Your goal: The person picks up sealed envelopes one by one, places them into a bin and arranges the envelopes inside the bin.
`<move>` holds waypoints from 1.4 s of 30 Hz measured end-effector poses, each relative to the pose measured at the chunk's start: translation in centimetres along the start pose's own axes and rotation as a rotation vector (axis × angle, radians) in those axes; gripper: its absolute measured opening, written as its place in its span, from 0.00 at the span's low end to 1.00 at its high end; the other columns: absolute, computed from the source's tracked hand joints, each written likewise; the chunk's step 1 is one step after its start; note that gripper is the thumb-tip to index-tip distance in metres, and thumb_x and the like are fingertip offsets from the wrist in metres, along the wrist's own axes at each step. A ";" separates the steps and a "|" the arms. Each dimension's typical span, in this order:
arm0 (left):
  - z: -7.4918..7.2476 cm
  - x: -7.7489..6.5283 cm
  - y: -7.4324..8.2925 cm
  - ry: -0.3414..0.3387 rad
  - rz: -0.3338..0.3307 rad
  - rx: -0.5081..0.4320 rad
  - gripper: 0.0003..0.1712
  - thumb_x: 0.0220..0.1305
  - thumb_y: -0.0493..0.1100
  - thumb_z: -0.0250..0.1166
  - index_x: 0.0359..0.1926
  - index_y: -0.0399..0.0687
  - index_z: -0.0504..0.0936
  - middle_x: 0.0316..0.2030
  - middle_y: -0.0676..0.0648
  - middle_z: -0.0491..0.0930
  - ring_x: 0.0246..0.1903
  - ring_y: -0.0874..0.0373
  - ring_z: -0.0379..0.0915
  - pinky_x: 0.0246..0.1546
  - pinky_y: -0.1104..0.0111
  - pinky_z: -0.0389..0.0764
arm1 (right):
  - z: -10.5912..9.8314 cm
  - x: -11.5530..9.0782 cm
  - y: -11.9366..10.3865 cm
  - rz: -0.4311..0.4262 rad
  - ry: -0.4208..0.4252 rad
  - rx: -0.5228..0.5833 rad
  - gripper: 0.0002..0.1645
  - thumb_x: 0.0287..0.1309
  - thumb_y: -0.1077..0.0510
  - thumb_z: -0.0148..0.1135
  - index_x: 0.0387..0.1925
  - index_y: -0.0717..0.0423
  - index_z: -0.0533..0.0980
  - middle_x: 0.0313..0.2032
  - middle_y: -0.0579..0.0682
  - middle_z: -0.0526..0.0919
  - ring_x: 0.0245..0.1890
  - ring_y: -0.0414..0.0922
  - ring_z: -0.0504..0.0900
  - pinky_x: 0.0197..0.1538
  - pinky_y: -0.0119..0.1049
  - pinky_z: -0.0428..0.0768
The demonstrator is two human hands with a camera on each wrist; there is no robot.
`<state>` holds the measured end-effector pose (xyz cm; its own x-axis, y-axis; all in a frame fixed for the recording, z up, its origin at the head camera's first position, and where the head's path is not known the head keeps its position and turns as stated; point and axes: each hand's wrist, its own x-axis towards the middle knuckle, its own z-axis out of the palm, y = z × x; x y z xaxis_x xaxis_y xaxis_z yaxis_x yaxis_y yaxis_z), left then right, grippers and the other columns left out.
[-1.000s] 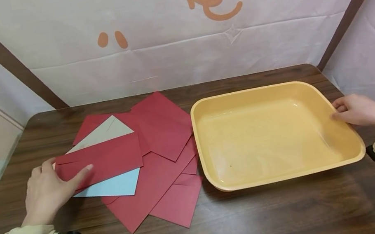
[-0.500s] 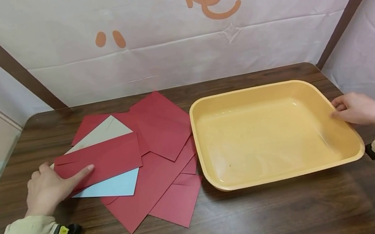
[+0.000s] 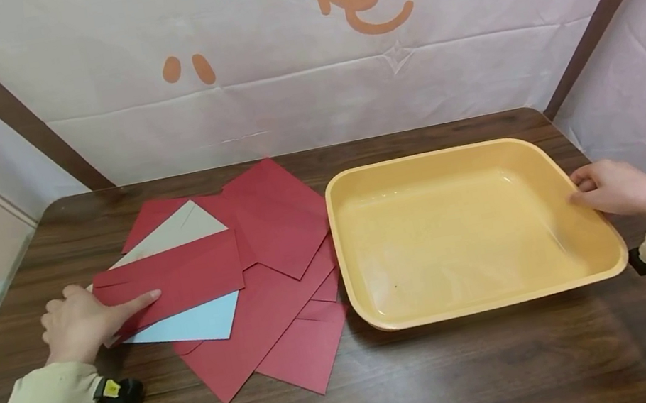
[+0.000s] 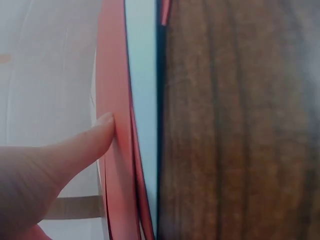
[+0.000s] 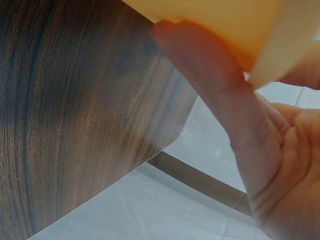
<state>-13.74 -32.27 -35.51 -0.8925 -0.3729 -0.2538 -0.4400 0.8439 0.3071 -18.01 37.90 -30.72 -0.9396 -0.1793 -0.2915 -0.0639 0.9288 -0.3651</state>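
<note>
My left hand (image 3: 81, 323) grips the left end of a red envelope (image 3: 181, 277), thumb on top and fingers past the edge. The envelope lies over a light blue envelope (image 3: 204, 320) and a greyish-white one (image 3: 184, 226). In the left wrist view the thumb presses the red envelope (image 4: 114, 90), and the light blue envelope (image 4: 142, 100) shows beneath as a separate layer. At the right, my right hand (image 3: 616, 189) pinches the rim of a yellow plastic tray (image 3: 478, 307), which holds nothing. The right wrist view shows thumb and fingers on either side of the tray's wall (image 5: 280, 45).
More red envelopes (image 3: 278, 224) lie fanned and overlapping between the left hand and the tray, reaching its left side. All rests on a dark wood-grain table (image 3: 458, 379). A printed white cloth (image 3: 294, 109) hangs behind the table's back edge.
The left hand's fingers have slid slightly toward the near side along the envelope's left end, and a little more of a layer shows under its lower corner. Right hand and tray stay put.
</note>
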 end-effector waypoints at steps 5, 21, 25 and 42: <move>-0.6 0.6 0.0 -0.083 -0.082 0.004 0.72 0.44 0.75 0.65 0.57 0.11 0.45 0.48 0.14 0.52 0.47 0.23 0.51 0.41 0.39 0.64 | 0.0 0.0 0.0 -0.003 0.002 0.002 0.21 0.61 0.60 0.56 0.46 0.78 0.71 0.33 0.62 0.85 0.23 0.41 0.81 0.26 0.34 0.78; -0.7 1.1 -0.1 -0.166 -0.131 -0.120 0.75 0.48 0.70 0.66 0.64 0.14 0.32 0.55 0.15 0.47 0.51 0.23 0.50 0.42 0.42 0.76 | 0.0 -0.2 -0.2 0.005 0.002 -0.004 0.21 0.62 0.61 0.56 0.45 0.79 0.71 0.34 0.64 0.84 0.23 0.41 0.81 0.26 0.35 0.79; -0.7 0.9 -0.4 -0.126 -0.085 -0.191 0.62 0.54 0.65 0.65 0.63 0.16 0.46 0.53 0.20 0.59 0.49 0.29 0.59 0.36 0.52 0.79 | 0.0 -0.2 -0.2 -0.008 0.003 -0.019 0.20 0.62 0.61 0.56 0.45 0.78 0.71 0.33 0.64 0.84 0.22 0.41 0.81 0.25 0.34 0.78; -0.4 0.3 -0.7 -0.005 0.074 -0.366 0.39 0.67 0.47 0.57 0.63 0.21 0.51 0.51 0.22 0.64 0.43 0.34 0.70 0.26 0.71 0.72 | 0.0 0.0 0.1 -0.027 0.024 -0.052 0.18 0.61 0.61 0.55 0.43 0.76 0.72 0.27 0.50 0.84 0.21 0.39 0.77 0.25 0.32 0.73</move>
<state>-13.72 -33.16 -35.48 -0.9232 -0.3131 -0.2229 -0.3814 0.6746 0.6320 -17.99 37.98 -30.78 -0.9452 -0.1971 -0.2604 -0.1061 0.9394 -0.3259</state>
